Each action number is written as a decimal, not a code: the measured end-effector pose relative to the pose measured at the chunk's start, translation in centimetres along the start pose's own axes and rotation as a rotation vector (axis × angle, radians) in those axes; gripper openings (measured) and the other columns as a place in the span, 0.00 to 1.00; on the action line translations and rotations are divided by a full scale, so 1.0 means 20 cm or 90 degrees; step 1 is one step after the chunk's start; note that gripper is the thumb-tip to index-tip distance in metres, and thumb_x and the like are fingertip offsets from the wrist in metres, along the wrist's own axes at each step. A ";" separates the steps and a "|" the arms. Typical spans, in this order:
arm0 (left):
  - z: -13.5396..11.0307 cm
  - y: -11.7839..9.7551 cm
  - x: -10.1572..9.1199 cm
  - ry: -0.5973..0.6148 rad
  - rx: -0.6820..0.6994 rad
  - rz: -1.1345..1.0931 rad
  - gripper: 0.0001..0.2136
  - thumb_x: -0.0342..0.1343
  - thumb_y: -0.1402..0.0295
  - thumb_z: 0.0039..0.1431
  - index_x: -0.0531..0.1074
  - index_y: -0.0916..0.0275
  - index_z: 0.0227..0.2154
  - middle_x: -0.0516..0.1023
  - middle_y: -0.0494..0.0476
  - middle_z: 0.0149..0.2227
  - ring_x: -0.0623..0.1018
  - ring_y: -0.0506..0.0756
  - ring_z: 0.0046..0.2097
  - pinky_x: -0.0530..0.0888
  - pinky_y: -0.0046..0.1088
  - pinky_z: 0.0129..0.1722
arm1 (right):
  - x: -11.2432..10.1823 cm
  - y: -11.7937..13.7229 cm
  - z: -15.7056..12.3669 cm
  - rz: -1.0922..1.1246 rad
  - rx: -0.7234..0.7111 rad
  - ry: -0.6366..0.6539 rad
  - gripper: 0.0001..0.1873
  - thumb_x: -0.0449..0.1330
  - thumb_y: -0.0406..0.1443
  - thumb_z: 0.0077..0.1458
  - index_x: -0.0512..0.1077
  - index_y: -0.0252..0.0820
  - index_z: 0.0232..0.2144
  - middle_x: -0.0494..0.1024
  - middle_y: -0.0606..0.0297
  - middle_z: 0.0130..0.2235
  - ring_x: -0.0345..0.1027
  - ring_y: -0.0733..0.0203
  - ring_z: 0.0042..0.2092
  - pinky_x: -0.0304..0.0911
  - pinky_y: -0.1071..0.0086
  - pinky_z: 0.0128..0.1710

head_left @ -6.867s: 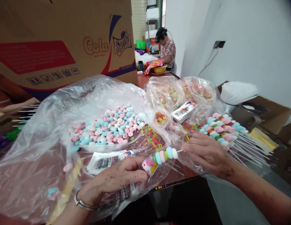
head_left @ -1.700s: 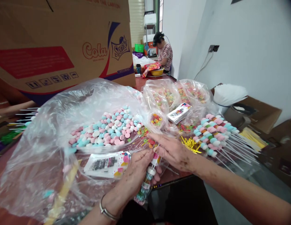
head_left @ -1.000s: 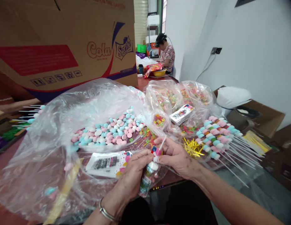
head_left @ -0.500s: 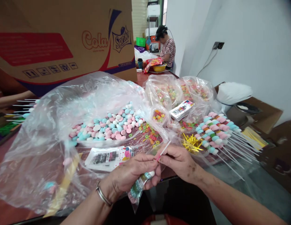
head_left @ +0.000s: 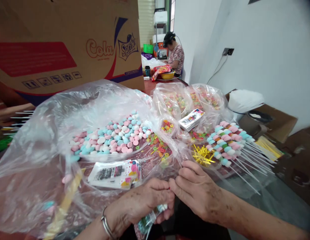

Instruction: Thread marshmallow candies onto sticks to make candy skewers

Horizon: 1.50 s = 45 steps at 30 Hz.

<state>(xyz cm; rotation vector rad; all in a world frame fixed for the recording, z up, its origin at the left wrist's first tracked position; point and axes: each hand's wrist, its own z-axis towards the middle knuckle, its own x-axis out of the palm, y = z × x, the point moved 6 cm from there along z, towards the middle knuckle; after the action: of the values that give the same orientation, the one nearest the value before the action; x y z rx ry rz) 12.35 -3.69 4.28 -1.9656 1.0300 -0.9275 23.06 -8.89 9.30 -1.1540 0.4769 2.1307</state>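
The left hand (head_left: 146, 200), fingers curled, is gripping a candy packet (head_left: 144, 225) just below its fingertips; the right hand (head_left: 198, 190), fingers bent, is meeting them, hold unclear. Seemingly light, slick, squashable, it's favouring end-pinching.

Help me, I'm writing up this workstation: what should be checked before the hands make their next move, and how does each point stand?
1. Left hand holding the wrapped candy: ok.
2. Right hand close to the left hand's fingertips: ok.
3. Right hand gripping something: cannot tell, the fingers hide it.
4. Gold strips lying near the right hand: ok.
5. Printed packets stacked with edges squared: not ok, the edges are offset.
6. All marshmallow-like sweets in the main pile: not ok, a pink one lies apart.
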 end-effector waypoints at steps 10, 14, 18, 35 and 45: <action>-0.17 -0.16 0.00 -0.380 0.439 0.702 0.11 0.48 0.75 0.64 0.73 0.60 0.29 0.75 0.58 0.28 0.71 0.55 0.30 0.64 0.30 0.31 | 0.03 -0.14 0.12 0.192 0.151 0.154 0.12 0.53 0.31 0.62 0.68 0.40 0.26 0.74 0.64 0.30 0.62 0.59 0.36 0.58 0.61 0.42; -0.30 -0.17 -0.23 -0.603 0.379 0.465 0.08 0.54 0.70 0.62 0.73 0.60 0.27 0.72 0.51 0.23 0.70 0.52 0.26 0.64 0.26 0.28 | 0.06 -0.35 0.23 0.280 0.267 0.026 0.13 0.47 0.33 0.69 0.72 0.40 0.42 0.77 0.62 0.41 0.68 0.62 0.43 0.62 0.68 0.43; -0.39 -0.13 -0.38 -0.671 0.313 0.056 0.10 0.59 0.64 0.57 0.70 0.60 0.23 0.72 0.47 0.19 0.68 0.48 0.21 0.62 0.22 0.22 | 0.34 -0.44 0.36 0.073 0.212 0.209 0.09 0.53 0.29 0.64 0.75 0.38 0.36 0.77 0.60 0.37 0.69 0.60 0.39 0.63 0.68 0.40; -0.35 -0.04 -0.47 -0.594 0.362 -0.277 0.09 0.64 0.68 0.49 0.69 0.63 0.23 0.77 0.51 0.22 0.70 0.46 0.18 0.65 0.18 0.17 | 0.58 -0.55 0.50 0.135 0.258 0.194 0.06 0.55 0.27 0.55 0.72 0.38 0.30 0.76 0.57 0.37 0.68 0.58 0.41 0.62 0.66 0.43; -0.14 -0.09 -0.39 -0.442 0.374 -0.385 0.09 0.63 0.68 0.52 0.67 0.62 0.25 0.77 0.51 0.23 0.69 0.46 0.18 0.65 0.18 0.16 | 0.45 -0.58 0.48 0.493 0.528 -0.146 0.06 0.49 0.35 0.55 0.61 0.43 0.37 0.73 0.71 0.27 0.71 0.65 0.26 0.66 0.73 0.27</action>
<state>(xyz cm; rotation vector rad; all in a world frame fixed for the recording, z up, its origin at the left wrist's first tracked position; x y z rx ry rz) 7.32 3.01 5.11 -1.8579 -0.2302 -0.6421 21.80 8.39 6.89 -0.2422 1.6971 2.2123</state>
